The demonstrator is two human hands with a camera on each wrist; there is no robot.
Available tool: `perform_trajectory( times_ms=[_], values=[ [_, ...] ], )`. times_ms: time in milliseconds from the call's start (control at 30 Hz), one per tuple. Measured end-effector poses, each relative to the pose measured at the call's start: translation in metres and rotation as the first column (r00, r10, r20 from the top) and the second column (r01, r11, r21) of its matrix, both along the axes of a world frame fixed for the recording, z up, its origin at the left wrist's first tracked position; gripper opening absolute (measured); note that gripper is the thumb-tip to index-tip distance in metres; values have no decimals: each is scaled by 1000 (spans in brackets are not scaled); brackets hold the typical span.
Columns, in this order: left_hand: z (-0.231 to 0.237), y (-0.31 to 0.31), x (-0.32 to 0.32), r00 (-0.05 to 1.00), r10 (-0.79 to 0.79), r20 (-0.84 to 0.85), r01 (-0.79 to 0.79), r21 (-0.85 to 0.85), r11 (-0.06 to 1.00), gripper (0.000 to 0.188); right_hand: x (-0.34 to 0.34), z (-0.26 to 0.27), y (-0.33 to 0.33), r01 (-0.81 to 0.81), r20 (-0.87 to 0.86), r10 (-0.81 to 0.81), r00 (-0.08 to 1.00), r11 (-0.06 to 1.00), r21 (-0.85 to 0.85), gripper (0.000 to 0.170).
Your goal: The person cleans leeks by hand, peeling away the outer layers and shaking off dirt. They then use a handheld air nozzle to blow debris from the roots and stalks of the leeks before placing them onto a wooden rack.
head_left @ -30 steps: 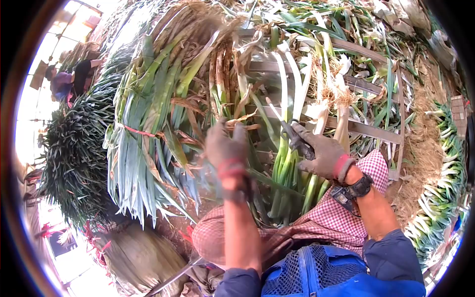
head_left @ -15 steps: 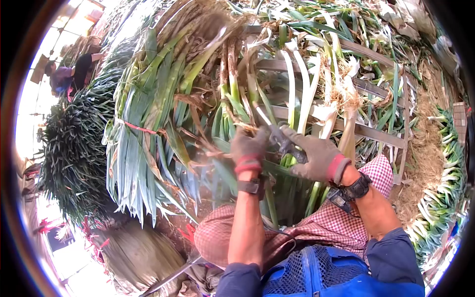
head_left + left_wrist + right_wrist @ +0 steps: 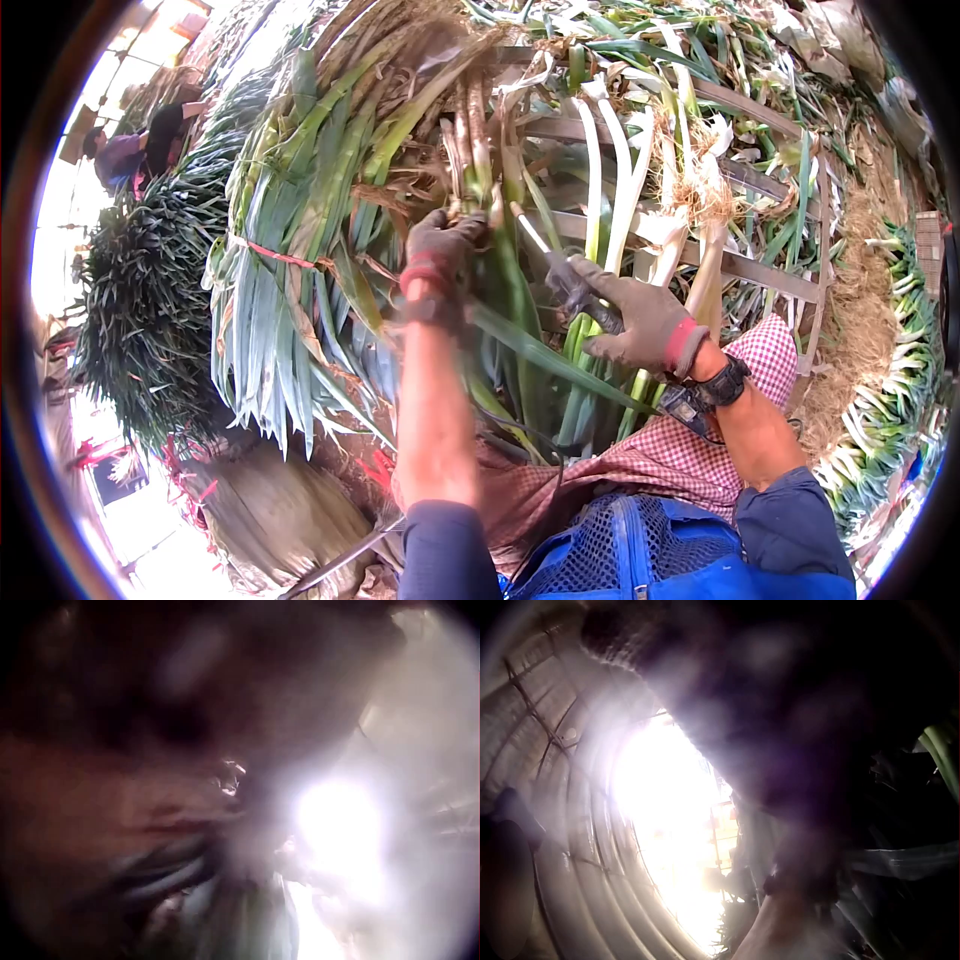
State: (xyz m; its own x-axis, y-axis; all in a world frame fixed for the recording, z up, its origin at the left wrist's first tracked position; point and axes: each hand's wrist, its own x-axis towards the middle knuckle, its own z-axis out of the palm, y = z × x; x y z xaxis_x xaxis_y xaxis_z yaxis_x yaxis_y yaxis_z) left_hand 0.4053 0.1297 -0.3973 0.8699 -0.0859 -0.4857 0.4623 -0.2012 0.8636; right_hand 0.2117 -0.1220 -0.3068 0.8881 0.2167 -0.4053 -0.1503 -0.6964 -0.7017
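Note:
My gloved left hand [image 3: 440,250] has its fingers curled at a leek stalk [image 3: 478,150] with brown, withered outer skin, at the right side of a big leafy heap. In my gloved right hand [image 3: 640,315] I grip a dark air gun [image 3: 572,285], its thin pale nozzle [image 3: 533,232] pointing up and left. Under this hand stand green leek leaves [image 3: 575,400], and a long loose leaf [image 3: 560,360] slants across them. Peeled white leeks [image 3: 625,175] lie just beyond the air gun. Both wrist views are dark and glary, and the fingers are hidden there.
A large heap of leeks [image 3: 290,260] with a red tie rises on the left. Wooden slats [image 3: 740,265] lie under stripped leaves at the right. A row of trimmed leeks [image 3: 885,400] runs along the far right. Another person [image 3: 150,150] is at the far left. Checked cloth [image 3: 640,460] covers my lap.
My left hand has come away from the air gun, moving left and up to the brown-skinned leeks. The right hand stays nearly in place with the gun. A loose leaf now slants below it.

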Motion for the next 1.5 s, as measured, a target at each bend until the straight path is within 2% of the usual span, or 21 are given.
perform_trajectory(
  times_ms=[33,167,200,233,267,367,400,433,467,567,600,700,800,867,933,1100,1233,1267,1367,1467,1500],
  values=[
    [18,-13,-13,999,-31,40,30,19,999,29,1,-3,-1,33,86,-35,996,999,28,107],
    [-5,-24,-35,972,5,237,-30,101,994,27,2,17,1,38,9,-38,999,999,23,108],
    [-21,-17,-36,939,256,228,-225,-156,962,27,-1,8,-1,72,125,-75,989,997,28,102],
    [-21,-17,-37,861,485,154,-396,-396,829,27,-2,10,-4,77,128,-79,989,997,22,102],
    [-22,-19,-41,786,602,139,-515,-391,763,29,-1,12,-6,30,113,-32,993,999,23,101],
    [-36,-3,-42,744,644,178,-579,-311,754,37,3,19,6,-66,88,61,994,996,64,99],
    [-51,8,-43,801,487,349,-477,-121,871,39,10,25,15,-23,1,23,1000,1000,4,102],
    [-54,12,-49,801,485,350,-474,-122,872,39,14,29,20,17,-85,-22,996,998,-61,105],
    [-58,17,-55,805,281,523,-421,169,891,39,12,11,23,29,45,-25,999,996,-89,105],
    [-70,21,-54,708,169,686,-440,240,865,41,8,11,33,-72,53,72,996,997,8,105],
    [-74,20,-57,705,164,690,-438,242,866,39,11,13,36,-80,4,80,997,997,-14,103],
    [-108,27,-46,514,29,857,-473,255,844,27,24,-9,38,14,57,-7,998,992,-127,99],
    [-72,17,-51,634,268,725,-444,59,894,26,23,8,45,-42,-16,40,999,992,-116,98],
    [-5,-10,-58,681,677,278,-608,-300,735,25,26,15,50,-57,-92,45,995,989,-135,100],
    [9,-15,-57,633,774,9,-710,-389,586,24,27,16,52,-39,-71,28,997,986,-160,100],
    [-11,-2,-51,621,781,62,-696,-414,586,22,22,3,60,-108,-90,97,991,986,-127,99],
    [-13,1,-55,627,773,94,-677,-425,601,24,35,-14,65,-42,120,58,991,989,-139,97],
    [-17,5,-54,622,777,95,-679,-427,597,24,34,-1,66,-98,-29,95,995,982,-164,94],
    [-20,10,-56,675,736,51,-626,-488,608,27,43,7,74,-108,-128,84,988,975,-193,95],
    [-18,2,-56,652,758,-24,-654,-522,547,34,69,-8,77,-52,-44,44,998,977,-207,94],
    [-21,-2,-55,670,730,135,-643,-388,661,35,81,-12,77,-37,-7,37,999,980,-194,94]
  ],
)
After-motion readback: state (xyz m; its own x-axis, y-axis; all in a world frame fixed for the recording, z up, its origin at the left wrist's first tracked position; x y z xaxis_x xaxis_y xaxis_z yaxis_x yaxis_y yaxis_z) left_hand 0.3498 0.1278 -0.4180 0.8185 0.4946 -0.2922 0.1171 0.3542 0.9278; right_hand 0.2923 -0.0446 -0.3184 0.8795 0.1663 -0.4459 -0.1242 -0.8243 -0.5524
